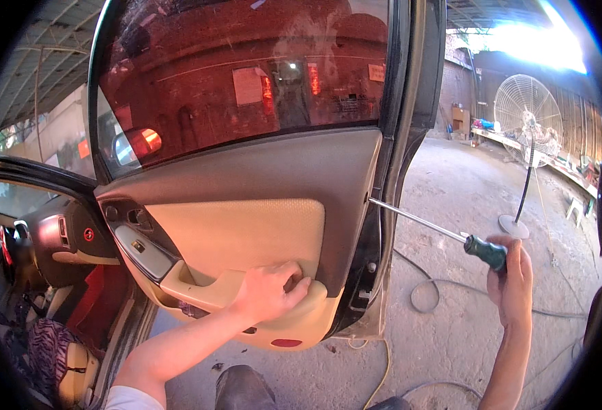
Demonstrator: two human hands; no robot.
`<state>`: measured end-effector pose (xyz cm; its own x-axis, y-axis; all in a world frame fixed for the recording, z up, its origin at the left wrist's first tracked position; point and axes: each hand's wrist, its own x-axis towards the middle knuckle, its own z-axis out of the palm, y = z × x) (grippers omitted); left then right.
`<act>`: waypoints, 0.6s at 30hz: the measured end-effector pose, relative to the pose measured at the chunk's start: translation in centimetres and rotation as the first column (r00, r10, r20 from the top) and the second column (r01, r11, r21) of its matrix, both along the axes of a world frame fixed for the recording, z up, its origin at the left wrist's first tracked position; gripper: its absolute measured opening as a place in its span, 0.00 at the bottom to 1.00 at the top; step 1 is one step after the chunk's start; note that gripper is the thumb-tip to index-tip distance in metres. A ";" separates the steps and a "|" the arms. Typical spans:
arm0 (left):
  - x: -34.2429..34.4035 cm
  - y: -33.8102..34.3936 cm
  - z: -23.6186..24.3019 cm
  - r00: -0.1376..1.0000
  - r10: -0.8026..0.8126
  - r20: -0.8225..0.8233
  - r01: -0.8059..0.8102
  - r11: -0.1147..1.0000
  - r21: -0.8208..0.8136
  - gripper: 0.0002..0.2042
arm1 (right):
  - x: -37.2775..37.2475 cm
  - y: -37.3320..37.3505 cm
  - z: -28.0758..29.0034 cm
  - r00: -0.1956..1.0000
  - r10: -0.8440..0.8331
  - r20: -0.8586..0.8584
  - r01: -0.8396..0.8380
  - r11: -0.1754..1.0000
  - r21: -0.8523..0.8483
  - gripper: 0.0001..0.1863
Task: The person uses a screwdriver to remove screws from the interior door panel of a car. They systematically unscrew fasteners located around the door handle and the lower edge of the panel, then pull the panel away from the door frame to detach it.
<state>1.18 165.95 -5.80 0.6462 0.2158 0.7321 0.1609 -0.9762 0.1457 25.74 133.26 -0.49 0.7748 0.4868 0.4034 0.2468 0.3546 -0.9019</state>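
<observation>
An open car door with a brown and beige trim panel [239, 229] stands in front of me. My right hand [511, 277] grips the dark green handle of a long screwdriver [482, 251]. Its thin metal shaft runs left, and the tip meets the rear edge of the panel, below the window. On the beige armrest [205, 290] rests my left hand [271, 292], its fingers curled in and the thumb bent toward them, with nothing visible inside. A grey window switch plate [140, 249] sits forward of the armrest.
Dark window glass [246, 75] fills the upper door. At left is the car's interior with a patterned cloth [48, 348]. Hoses and cables [425, 295] lie on the concrete floor at right. A standing fan [528, 113] and a small stool [574, 210] are farther back.
</observation>
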 end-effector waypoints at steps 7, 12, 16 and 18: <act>0.2 -0.3 0.3 1.000 0.003 0.001 -0.003 1.000 0.008 0.09 | 1.2 0.6 -1.4 0.745 -0.322 0.584 0.261 0.947 0.189 0.22; 0.0 -0.2 0.2 1.000 0.007 0.014 -0.008 0.999 0.038 0.09 | 0.4 -0.5 -0.6 0.977 -0.123 0.175 0.127 0.992 -0.011 0.22; 0.1 -0.2 0.2 1.000 -0.004 -0.004 0.004 1.000 0.024 0.09 | 1.2 0.3 -1.1 0.763 -0.300 0.572 0.303 0.948 0.094 0.24; 0.2 -0.4 0.4 1.000 -0.011 -0.021 0.011 1.000 -0.006 0.09 | 2.9 1.1 -1.7 0.612 -0.377 0.695 0.277 0.926 0.258 0.24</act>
